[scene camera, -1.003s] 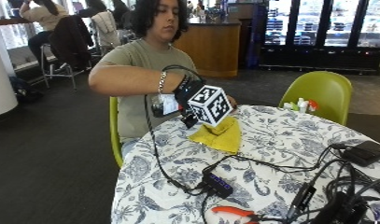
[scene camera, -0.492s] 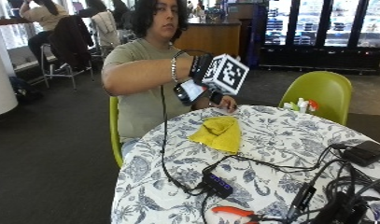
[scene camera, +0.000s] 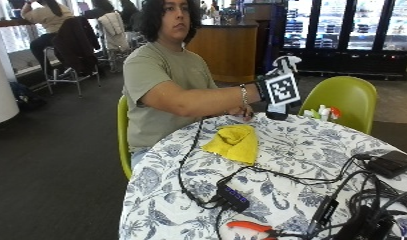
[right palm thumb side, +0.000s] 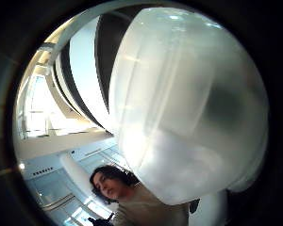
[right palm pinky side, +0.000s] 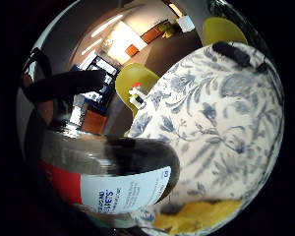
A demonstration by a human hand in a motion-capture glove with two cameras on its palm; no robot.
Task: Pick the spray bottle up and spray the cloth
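The gloved right hand point(scene camera: 268, 95) is raised above the far edge of the floral-clothed surface point(scene camera: 303, 155), fingers wrapped round the spray bottle point(scene camera: 281, 67), its white trigger head showing above the hand; the yellow cloth point(scene camera: 235, 142) lies crumpled on the surface nearer the person, well below the bottle; the bare hand point(scene camera: 244, 111) rests beside it.

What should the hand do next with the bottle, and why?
Probably swing the spray bottle back over the yellow cloth and aim its nozzle down. The gloved right hand holds the bottle upright at the far side of the table, off to the side of the cloth, so a spray from here would likely miss.
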